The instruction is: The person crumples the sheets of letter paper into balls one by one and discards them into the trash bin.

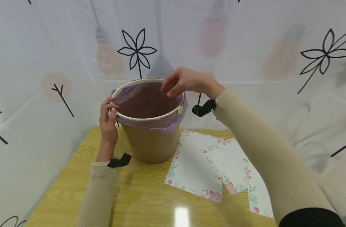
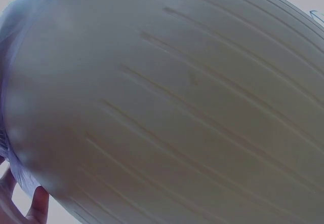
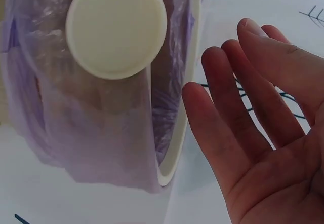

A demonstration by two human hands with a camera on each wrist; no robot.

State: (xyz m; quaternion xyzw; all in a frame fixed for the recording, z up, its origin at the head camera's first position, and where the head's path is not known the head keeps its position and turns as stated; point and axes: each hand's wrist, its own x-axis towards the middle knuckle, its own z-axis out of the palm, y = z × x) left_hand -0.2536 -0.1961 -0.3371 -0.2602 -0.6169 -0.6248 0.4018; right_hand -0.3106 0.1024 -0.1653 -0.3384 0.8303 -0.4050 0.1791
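A beige bucket [image 1: 154,145] stands on the table, lined with a thin purple plastic bag [image 1: 171,124] whose edge folds out over the rim. A cream ring [image 1: 150,119] with a round knob [image 3: 116,29] runs around the mouth. My left hand [image 1: 108,123] grips the left side of the rim, its fingers over the edge. In the left wrist view the ribbed bucket wall [image 2: 152,112] fills most of the picture. Over the right side of the mouth hovers my right hand [image 1: 185,82], fingers loosely bent with nothing in them; its palm [image 3: 283,183] shows beside the rim.
Right of the bucket, several white sheets of paper [image 1: 196,170] with floral borders overlap on the wooden table [image 1: 144,195]. Behind the table hangs a white cloth [image 1: 184,31] printed with flowers and bulb shapes.
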